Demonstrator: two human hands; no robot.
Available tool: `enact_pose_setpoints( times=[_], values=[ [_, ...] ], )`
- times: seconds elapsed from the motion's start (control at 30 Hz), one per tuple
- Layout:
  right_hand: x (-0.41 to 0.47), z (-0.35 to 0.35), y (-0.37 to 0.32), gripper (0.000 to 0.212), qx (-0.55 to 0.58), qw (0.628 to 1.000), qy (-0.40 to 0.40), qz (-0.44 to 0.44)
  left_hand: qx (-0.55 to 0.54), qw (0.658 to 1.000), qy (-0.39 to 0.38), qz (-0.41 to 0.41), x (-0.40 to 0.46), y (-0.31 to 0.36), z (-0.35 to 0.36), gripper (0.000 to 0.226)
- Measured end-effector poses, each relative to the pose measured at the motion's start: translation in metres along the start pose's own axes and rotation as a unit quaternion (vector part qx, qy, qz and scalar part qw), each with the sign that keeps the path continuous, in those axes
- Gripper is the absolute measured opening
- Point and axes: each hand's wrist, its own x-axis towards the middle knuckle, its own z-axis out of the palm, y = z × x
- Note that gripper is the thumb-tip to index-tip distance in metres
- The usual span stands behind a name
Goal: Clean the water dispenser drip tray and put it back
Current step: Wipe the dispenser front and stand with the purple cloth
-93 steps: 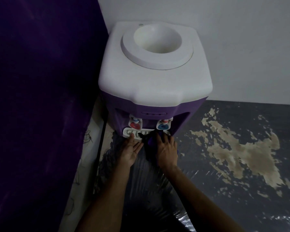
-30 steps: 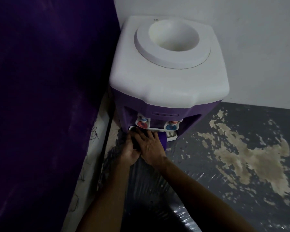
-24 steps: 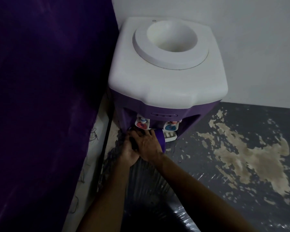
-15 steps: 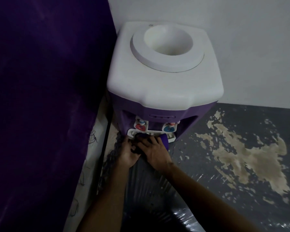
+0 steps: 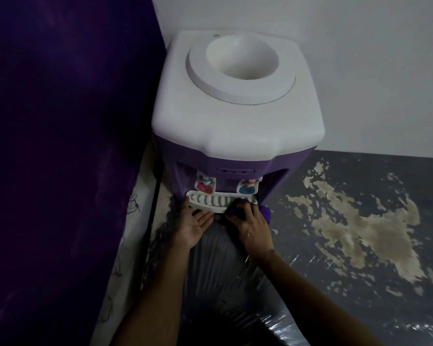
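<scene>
Tray (image 5: 211, 201) is lying crosswise just ahead of both hands; left hand (image 5: 194, 224) is steadying its front edge with straight fingers, right hand (image 5: 253, 224) is pressing cloth (image 5: 265, 213) on its right end.

White slotted drip tray (image 5: 211, 201) sits under the two taps of the purple-and-white water dispenser (image 5: 235, 116). Left hand (image 5: 194, 224) palm-up, fingers straight, touching tray's front edge. Right hand (image 5: 251, 224) presses purple cloth (image 5: 265, 212) onto tray's right end. Worn grey floor (image 5: 348, 221).

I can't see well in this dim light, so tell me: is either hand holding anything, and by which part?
The right hand grips a purple cloth bunched under its fingers on the drip tray. The left hand holds nothing, its fingers flat against the tray's front left edge.
</scene>
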Motion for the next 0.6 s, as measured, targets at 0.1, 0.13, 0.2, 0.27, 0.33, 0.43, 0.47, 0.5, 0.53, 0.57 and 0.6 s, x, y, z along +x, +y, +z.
enact_pose_setpoints(
  times=[0.1, 0.13, 0.2, 0.27, 0.33, 0.43, 0.47, 0.5, 0.53, 0.57, 0.6],
  values=[
    [-0.002, -0.004, 0.006, 0.037, 0.006, 1.0, -0.005, 0.015, 0.023, 1.0, 0.0, 0.02, -0.001, -0.005, 0.004, 0.062],
    [-0.002, -0.005, 0.008, 0.035, 0.009, 1.0, -0.004, 0.027, 0.027, 0.999, 0.001, 0.026, 0.0, -0.007, 0.005, 0.062],
    [-0.004, -0.007, 0.012, 0.032, 0.018, 0.998, -0.004, 0.054, 0.032, 0.999, 0.001, 0.036, 0.002, -0.008, 0.006, 0.062],
    [-0.007, -0.01, 0.013, 0.033, 0.04, 0.996, -0.013, 0.077, 0.037, 0.999, 0.003, 0.04, 0.003, -0.008, 0.007, 0.061],
    [-0.011, -0.013, 0.009, 0.034, 0.072, 0.991, -0.005, 0.11, 0.038, 0.998, 0.003, 0.043, 0.002, -0.008, 0.007, 0.061],
    [-0.016, -0.014, -0.002, 0.036, 0.165, 0.967, 0.068, 0.184, 0.042, 0.998, 0.002, 0.046, 0.0, -0.009, 0.009, 0.06],
    [-0.017, -0.014, -0.005, 0.038, 0.209, 0.95, 0.097, 0.208, 0.042, 0.998, 0.002, 0.045, 0.0, -0.009, 0.009, 0.06],
    [-0.017, -0.014, -0.007, 0.04, 0.246, 0.934, 0.122, 0.23, 0.042, 0.998, 0.001, 0.045, 0.0, -0.009, 0.008, 0.06],
    [-0.017, -0.014, -0.01, 0.04, 0.277, 0.917, 0.136, 0.252, 0.043, 0.998, -0.001, 0.045, 0.0, -0.009, 0.008, 0.06],
    [-0.017, -0.015, -0.011, 0.039, 0.301, 0.903, 0.135, 0.275, 0.044, 0.998, -0.004, 0.044, 0.0, -0.009, 0.008, 0.061],
    [-0.017, -0.015, -0.011, 0.035, 0.327, 0.888, 0.122, 0.298, 0.045, 0.998, -0.005, 0.042, 0.0, -0.009, 0.008, 0.061]
  ],
)
